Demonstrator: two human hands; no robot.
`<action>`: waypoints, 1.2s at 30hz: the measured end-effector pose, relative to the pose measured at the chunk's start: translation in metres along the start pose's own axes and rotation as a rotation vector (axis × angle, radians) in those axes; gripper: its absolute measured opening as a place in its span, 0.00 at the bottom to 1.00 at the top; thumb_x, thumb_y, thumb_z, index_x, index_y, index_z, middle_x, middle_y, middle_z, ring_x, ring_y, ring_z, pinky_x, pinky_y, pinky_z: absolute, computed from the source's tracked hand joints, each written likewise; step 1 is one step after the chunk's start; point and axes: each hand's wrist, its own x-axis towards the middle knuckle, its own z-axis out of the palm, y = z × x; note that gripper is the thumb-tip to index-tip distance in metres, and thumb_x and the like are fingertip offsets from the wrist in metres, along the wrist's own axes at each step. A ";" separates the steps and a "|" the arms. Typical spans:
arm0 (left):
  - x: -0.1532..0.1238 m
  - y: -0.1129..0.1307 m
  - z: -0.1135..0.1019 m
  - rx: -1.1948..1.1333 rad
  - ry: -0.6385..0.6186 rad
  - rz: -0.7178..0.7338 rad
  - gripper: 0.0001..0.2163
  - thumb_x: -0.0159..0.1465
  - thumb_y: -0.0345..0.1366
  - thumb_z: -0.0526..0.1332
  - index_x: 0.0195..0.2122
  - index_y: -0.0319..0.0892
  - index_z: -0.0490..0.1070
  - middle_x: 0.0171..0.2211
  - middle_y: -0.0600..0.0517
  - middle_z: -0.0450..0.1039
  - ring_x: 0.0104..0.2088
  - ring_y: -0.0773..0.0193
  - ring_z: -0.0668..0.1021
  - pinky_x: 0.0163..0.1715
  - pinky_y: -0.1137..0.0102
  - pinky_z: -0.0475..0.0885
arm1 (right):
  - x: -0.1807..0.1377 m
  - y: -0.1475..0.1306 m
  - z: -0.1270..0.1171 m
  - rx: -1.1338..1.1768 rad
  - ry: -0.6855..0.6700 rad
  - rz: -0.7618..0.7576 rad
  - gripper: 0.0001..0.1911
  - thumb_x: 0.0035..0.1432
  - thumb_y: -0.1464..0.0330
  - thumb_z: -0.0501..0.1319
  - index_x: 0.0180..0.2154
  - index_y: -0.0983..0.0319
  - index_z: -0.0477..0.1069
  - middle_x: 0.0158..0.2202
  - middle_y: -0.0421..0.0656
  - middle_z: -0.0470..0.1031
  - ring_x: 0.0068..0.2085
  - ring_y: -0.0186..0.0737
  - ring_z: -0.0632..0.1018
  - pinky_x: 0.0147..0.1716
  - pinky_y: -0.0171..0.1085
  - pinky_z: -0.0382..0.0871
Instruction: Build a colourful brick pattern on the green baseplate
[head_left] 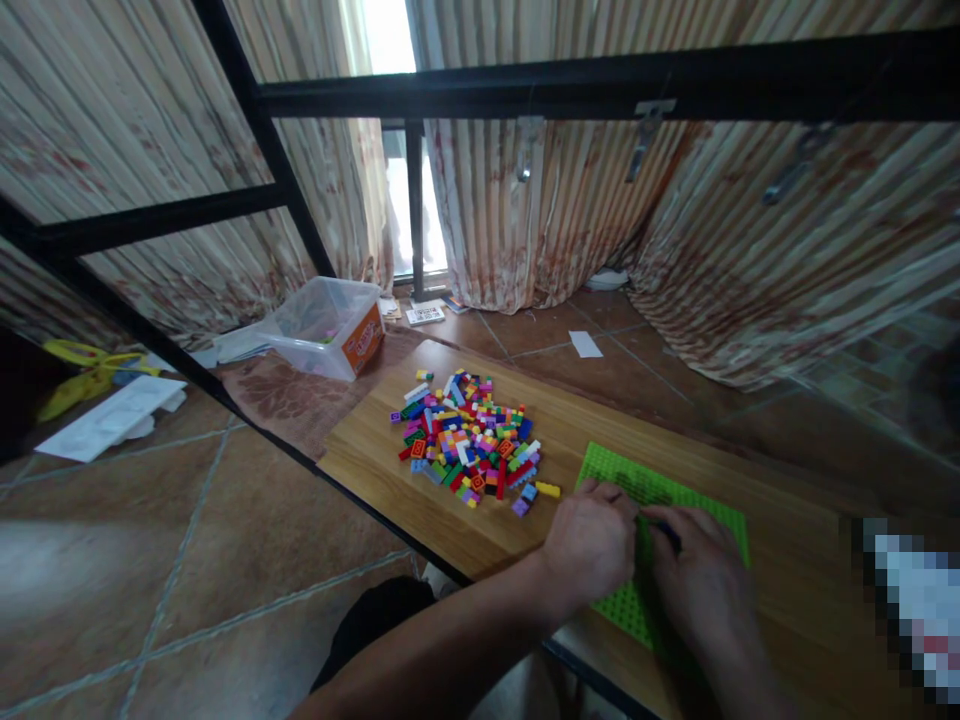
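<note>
A green studded baseplate lies on the wooden table in front of me. My left hand rests on the plate's near left part, fingers curled down. Close beside it, my right hand is curled over the plate, pinching a small dark piece. The two hands almost touch. A heap of small coloured bricks lies on the table to the left of the plate. A yellow brick sits loose between the heap and my left hand.
A clear plastic bin with an orange label stands on a brown mat beyond the table's far left corner. Black metal frame bars cross overhead. Curtains hang behind. White trays and yellow items lie on the tiled floor at left.
</note>
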 end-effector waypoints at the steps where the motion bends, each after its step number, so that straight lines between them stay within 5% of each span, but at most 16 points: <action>1: 0.000 0.001 -0.002 -0.010 0.013 -0.007 0.10 0.64 0.31 0.53 0.42 0.39 0.74 0.39 0.44 0.75 0.43 0.57 0.75 0.48 0.61 0.71 | 0.000 0.001 0.000 -0.002 -0.003 -0.003 0.17 0.58 0.65 0.48 0.37 0.60 0.74 0.39 0.49 0.75 0.39 0.49 0.72 0.42 0.48 0.67; 6: 0.007 -0.002 -0.026 -0.086 0.142 -0.054 0.10 0.65 0.31 0.53 0.40 0.41 0.75 0.40 0.46 0.77 0.42 0.59 0.77 0.48 0.65 0.72 | -0.001 0.002 0.000 0.019 0.000 0.005 0.17 0.59 0.62 0.48 0.37 0.61 0.75 0.39 0.49 0.75 0.40 0.50 0.74 0.44 0.49 0.68; 11: 0.003 -0.032 -0.096 -0.208 0.395 -0.299 0.11 0.65 0.32 0.56 0.44 0.41 0.76 0.42 0.48 0.79 0.42 0.63 0.78 0.46 0.69 0.72 | -0.004 -0.001 -0.004 0.041 -0.003 0.045 0.19 0.60 0.58 0.49 0.36 0.60 0.75 0.40 0.50 0.76 0.42 0.51 0.74 0.45 0.49 0.68; 15: -0.032 -0.069 -0.160 -0.050 0.364 -0.564 0.11 0.61 0.34 0.61 0.42 0.38 0.77 0.36 0.48 0.79 0.36 0.62 0.78 0.36 0.70 0.71 | -0.005 -0.002 -0.006 0.057 0.014 0.063 0.20 0.60 0.57 0.49 0.36 0.60 0.75 0.40 0.50 0.76 0.43 0.51 0.74 0.48 0.50 0.68; 18: -0.062 -0.092 -0.186 0.101 0.252 -0.788 0.11 0.59 0.37 0.63 0.40 0.38 0.77 0.33 0.49 0.78 0.32 0.62 0.77 0.30 0.71 0.68 | -0.005 -0.002 -0.006 0.061 0.007 0.058 0.20 0.60 0.57 0.49 0.36 0.61 0.75 0.40 0.51 0.76 0.43 0.51 0.75 0.48 0.51 0.68; 29: -0.094 -0.129 -0.187 0.192 0.009 -0.868 0.13 0.53 0.29 0.64 0.41 0.42 0.77 0.35 0.50 0.78 0.33 0.64 0.77 0.30 0.75 0.67 | -0.006 0.002 -0.004 0.067 0.010 0.056 0.19 0.59 0.56 0.49 0.36 0.59 0.74 0.40 0.50 0.77 0.43 0.52 0.76 0.48 0.51 0.69; 36: -0.090 -0.138 -0.176 0.154 0.015 -0.809 0.17 0.50 0.32 0.68 0.42 0.40 0.77 0.37 0.48 0.79 0.35 0.61 0.78 0.33 0.73 0.68 | -0.003 0.003 -0.002 0.056 0.009 0.003 0.19 0.60 0.56 0.49 0.35 0.60 0.73 0.38 0.49 0.77 0.41 0.51 0.76 0.47 0.50 0.69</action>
